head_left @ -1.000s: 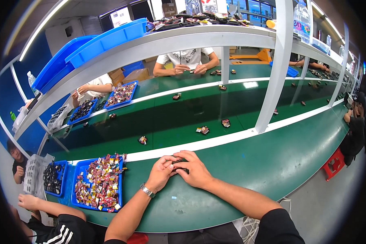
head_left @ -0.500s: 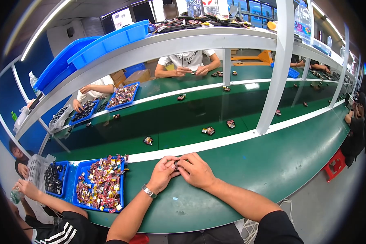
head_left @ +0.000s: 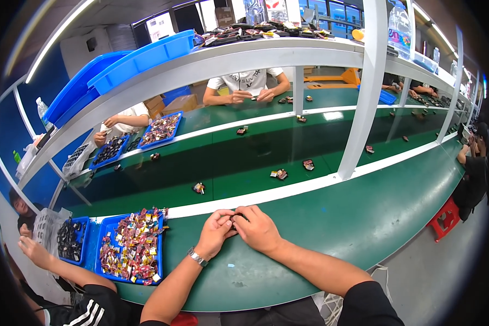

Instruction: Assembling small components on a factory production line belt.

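Observation:
My left hand and my right hand meet over the green worktop, near its white far edging. Both have their fingers pinched together around a small dark piece. Fingers cover most of that piece, so its kind cannot be made out. To the left of my left forearm stands a blue tray, heaped with small red, yellow and white parts that look like wired components. Beyond my hands, a small cluster of similar parts lies on the dark green conveyor belt.
Another blue tray holds black pieces, beside a co-worker's arm at the left. A white frame post rises right of centre, under a shelf carrying blue bins. Other people sit across the belt. A red stool stands at right.
My fingers have shifted slightly around the dark piece, which shows less now. The co-worker's hand at the left no longer shows the greenish clear thing it held.

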`<move>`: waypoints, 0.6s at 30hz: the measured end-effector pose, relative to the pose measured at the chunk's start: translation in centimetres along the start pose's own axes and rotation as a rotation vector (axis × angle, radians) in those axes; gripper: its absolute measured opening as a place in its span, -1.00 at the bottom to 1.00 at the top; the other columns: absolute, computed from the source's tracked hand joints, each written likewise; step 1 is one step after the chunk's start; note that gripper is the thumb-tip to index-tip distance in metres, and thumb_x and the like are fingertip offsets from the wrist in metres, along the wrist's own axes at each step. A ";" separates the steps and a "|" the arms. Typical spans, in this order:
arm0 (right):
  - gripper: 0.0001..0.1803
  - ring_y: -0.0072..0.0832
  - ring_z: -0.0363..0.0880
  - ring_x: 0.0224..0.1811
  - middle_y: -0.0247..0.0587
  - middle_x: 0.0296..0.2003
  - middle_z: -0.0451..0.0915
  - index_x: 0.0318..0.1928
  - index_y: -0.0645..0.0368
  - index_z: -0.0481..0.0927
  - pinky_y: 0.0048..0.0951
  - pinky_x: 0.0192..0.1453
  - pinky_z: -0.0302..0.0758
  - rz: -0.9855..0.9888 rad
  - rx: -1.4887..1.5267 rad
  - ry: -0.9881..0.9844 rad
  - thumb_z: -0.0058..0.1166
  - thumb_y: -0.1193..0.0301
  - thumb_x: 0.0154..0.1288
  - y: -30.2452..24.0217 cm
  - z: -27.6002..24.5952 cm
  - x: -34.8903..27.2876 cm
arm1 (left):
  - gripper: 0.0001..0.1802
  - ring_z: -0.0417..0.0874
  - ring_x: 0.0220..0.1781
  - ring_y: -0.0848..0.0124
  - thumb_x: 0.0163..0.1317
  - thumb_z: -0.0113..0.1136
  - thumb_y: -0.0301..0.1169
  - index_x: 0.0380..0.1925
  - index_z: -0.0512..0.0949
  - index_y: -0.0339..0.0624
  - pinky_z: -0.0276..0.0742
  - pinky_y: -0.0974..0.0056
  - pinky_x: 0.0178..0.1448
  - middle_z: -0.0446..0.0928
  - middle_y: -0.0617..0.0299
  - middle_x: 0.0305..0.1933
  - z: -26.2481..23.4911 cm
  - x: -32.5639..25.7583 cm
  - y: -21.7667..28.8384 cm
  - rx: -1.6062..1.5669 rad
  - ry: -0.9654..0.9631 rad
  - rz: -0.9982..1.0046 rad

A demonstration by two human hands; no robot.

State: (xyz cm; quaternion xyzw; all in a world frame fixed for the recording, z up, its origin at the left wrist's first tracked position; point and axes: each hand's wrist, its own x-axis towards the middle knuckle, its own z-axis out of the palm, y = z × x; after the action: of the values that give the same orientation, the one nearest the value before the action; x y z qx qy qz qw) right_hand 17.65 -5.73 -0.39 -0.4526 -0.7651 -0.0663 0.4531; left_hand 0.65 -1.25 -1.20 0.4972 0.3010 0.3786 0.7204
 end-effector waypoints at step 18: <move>-0.35 -0.05 0.39 0.20 -0.04 0.10 0.52 0.12 0.15 0.53 -0.10 0.26 0.40 0.303 -0.053 -0.093 0.37 0.21 -0.02 11.0 2.5 5.6 | -0.67 0.50 0.30 0.15 0.36 0.09 -0.51 0.10 0.40 -0.27 0.50 0.05 0.32 0.46 -0.01 0.26 -1.3 0.2 0.3 -0.124 0.050 0.139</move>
State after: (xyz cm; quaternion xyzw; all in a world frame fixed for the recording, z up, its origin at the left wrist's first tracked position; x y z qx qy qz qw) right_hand 23.38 5.51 -0.98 -0.5774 -0.7061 0.0038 0.4100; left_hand -0.39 -0.42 -1.30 0.4618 0.2595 0.4580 0.7139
